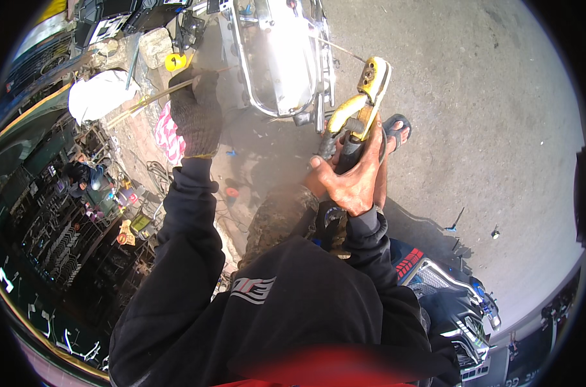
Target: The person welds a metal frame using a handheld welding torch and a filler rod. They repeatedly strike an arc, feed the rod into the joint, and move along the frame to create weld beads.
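My right hand (pixel 357 184), bare, is closed round the black handle and lever of a yellow welding electrode holder (pixel 346 113). A thin welding rod (pixel 338 47) sticks out of the holder's head and slants up left toward a shiny metal rack frame (pixel 241 61). Sunlight or glare whitens the middle of that frame. To the left, my left hand (pixel 197 113) wears a dark knit glove and is closed on several thin welding rods (pixel 148 103), which reach out to its left. Its fingertips are hard to make out.
A white bag (pixel 99 95), a yellow tape-like roll (pixel 175 62) and a pink striped cloth (pixel 169 135) lie left of my glove. A sandalled foot (pixel 397 131) stands beside the holder. Metal racks and parts (pixel 457 309) sit at lower right on the concrete (pixel 486 129).
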`<action>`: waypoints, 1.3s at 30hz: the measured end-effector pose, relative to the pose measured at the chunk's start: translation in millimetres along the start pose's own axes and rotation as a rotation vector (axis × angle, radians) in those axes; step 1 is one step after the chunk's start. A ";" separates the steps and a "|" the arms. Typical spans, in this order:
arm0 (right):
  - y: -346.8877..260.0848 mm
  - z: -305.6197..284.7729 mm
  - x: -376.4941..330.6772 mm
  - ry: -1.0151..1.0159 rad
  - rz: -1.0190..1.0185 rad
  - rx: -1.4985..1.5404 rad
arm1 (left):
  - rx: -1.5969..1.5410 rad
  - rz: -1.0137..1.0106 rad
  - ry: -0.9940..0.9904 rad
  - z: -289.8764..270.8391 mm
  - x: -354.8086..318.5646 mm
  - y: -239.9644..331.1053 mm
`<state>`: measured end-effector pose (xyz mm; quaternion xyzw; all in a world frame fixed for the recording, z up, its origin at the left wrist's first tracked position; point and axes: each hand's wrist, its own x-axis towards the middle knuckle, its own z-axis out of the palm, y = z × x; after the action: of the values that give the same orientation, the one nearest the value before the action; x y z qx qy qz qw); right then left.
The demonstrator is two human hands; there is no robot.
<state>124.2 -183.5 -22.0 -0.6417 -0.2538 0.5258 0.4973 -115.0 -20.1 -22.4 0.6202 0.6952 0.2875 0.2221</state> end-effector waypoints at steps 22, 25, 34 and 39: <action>1.8 4.6 -2.8 0.036 -0.020 0.011 | 0.027 0.011 0.022 -0.4 -0.7 -2.4; -0.4 3.8 -2.0 0.017 0.013 -0.027 | 0.016 0.025 0.007 -0.4 1.4 -4.6; 6.7 6.6 -0.1 0.020 0.016 -0.060 | -0.033 0.002 0.012 0.0 0.9 -8.4; 5.7 3.0 0.0 0.013 -0.038 -0.102 | -0.004 0.017 0.040 2.2 0.5 -9.1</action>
<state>120.4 -184.5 -27.1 -0.6647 -0.2893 0.4984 0.4755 -120.3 -20.0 -30.0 0.6198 0.6937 0.3031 0.2068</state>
